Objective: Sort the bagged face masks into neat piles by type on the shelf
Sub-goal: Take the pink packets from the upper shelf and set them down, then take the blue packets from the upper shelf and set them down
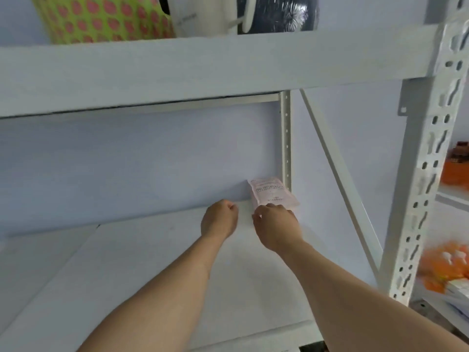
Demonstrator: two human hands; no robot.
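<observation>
On smooth white shelf (152,262), glossy flat pink pack (272,193)

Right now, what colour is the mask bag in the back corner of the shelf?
Pale pink with dark print, clearest in the head view: the mask bag.

mask bag (272,194) print, seemingly blurred, unreadable

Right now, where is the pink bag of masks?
The pink bag of masks lies in the shelf's back right corner, against the rear upright post, with the right hand touching its near edge.
</observation>
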